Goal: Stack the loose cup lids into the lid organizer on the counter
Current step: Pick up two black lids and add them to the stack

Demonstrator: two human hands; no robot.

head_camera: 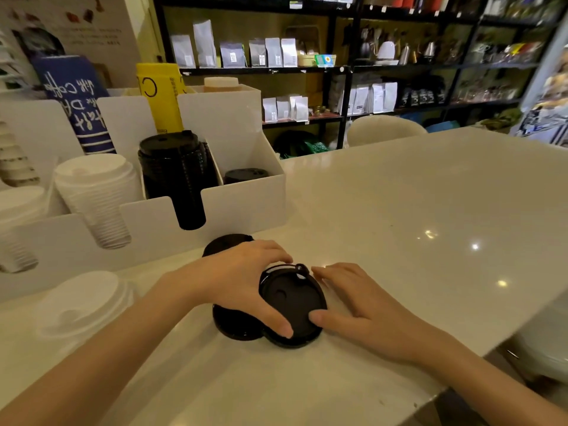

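Three loose black lids lie on the white counter [430, 210]. My left hand [242, 278] and my right hand [353, 305] hold the nearest black lid [292, 302] between them, fingers on its rim on both sides. A second black lid [233, 327] lies partly under my left hand, and a third black lid [219, 244] sits behind it. The white lid organizer [239, 198] stands at the left, with a tall black lid stack [181, 176] in its middle slot and a low black stack [246, 175] in its right slot.
A white lid stack [98, 195] fills the organizer's left slot. Loose white lids [83, 302] sit on the counter at the near left. Blue and yellow cup sleeves [163, 96] stand behind the organizer. Dark shelves [338, 69] with bags line the back wall.
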